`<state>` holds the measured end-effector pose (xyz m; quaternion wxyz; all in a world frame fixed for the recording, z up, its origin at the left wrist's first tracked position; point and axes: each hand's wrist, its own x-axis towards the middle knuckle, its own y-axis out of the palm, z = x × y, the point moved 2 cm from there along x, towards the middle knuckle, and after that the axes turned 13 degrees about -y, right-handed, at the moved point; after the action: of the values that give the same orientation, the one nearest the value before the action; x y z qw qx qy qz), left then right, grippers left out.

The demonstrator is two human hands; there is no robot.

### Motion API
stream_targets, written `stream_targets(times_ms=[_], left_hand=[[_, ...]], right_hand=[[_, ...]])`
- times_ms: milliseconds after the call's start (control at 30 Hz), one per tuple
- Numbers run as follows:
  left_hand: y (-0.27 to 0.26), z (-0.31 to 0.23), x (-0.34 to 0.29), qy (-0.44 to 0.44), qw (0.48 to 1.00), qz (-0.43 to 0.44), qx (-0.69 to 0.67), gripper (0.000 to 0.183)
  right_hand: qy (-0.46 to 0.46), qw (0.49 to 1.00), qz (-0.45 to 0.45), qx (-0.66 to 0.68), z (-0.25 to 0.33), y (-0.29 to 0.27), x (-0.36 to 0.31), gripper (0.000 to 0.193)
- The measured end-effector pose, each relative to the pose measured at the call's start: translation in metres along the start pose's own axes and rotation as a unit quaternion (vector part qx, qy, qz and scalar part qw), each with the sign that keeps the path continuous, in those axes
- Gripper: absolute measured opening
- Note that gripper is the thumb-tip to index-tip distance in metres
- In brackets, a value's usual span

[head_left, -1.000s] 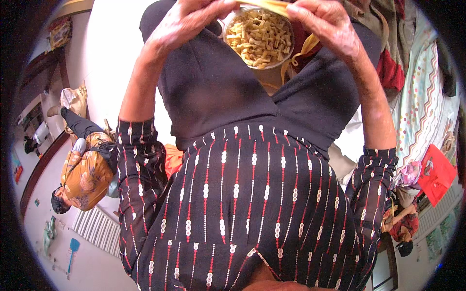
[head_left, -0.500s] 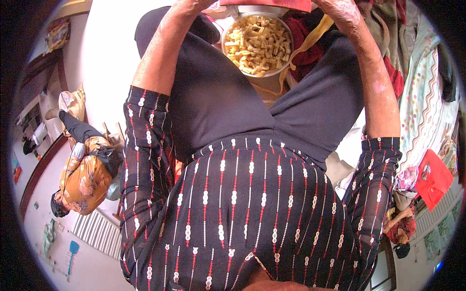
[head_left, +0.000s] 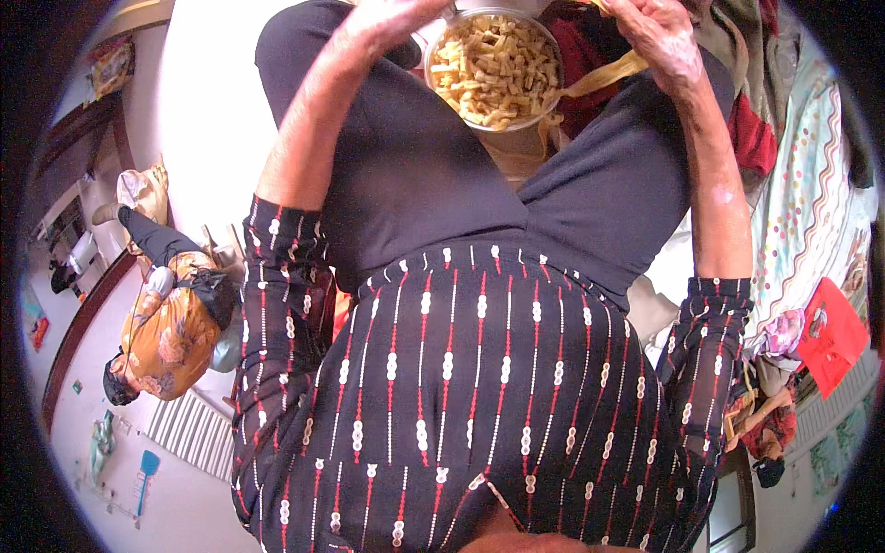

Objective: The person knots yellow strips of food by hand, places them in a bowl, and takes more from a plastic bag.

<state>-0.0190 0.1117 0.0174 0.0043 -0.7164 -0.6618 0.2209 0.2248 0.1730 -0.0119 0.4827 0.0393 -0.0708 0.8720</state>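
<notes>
A round metal bowl [head_left: 560, 57] full of short, pale yellow cut pieces [head_left: 493, 69] sits between my knees. My right hand [head_left: 659, 41] is at the top right of the bowl, with thumb and fingers pinched on a long, flat yellowish strip [head_left: 604, 76]. That strip hangs from under the hand down to the bowl's right rim. My left hand [head_left: 401, 20] reaches over the bowl's upper left edge, and its fingertips run out past the top of the picture. A small grey piece [head_left: 450, 12] shows next to its fingers, too cut off to name.
My dark trousered legs [head_left: 396, 175] bend on both sides of the bowl. Dark red cloth [head_left: 581, 41] lies to its right, and a dotted cloth [head_left: 802, 175] farther right. A person in an orange flowered top [head_left: 171, 336] is at the left, another person [head_left: 770, 429] at the lower right.
The red flat thing above the bowl has gone out of view. My left hand has moved right and down, and my right hand has come lower with the strip.
</notes>
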Motion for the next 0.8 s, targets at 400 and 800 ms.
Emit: stream_targets(times_ms=[400, 800], left_hand=[[0.111, 0.134, 0.011, -0.022, 0.89, 0.225, 0.395, 0.027], [0.119, 0.137, 0.017, -0.042, 0.876, 0.178, 0.447, 0.023]], right_hand=[[0.028, 0.996, -0.077, -0.043, 0.006, 0.004, -0.068, 0.02], [0.053, 0.995, -0.069, -0.053, 0.006, 0.006, -0.089, 0.017]])
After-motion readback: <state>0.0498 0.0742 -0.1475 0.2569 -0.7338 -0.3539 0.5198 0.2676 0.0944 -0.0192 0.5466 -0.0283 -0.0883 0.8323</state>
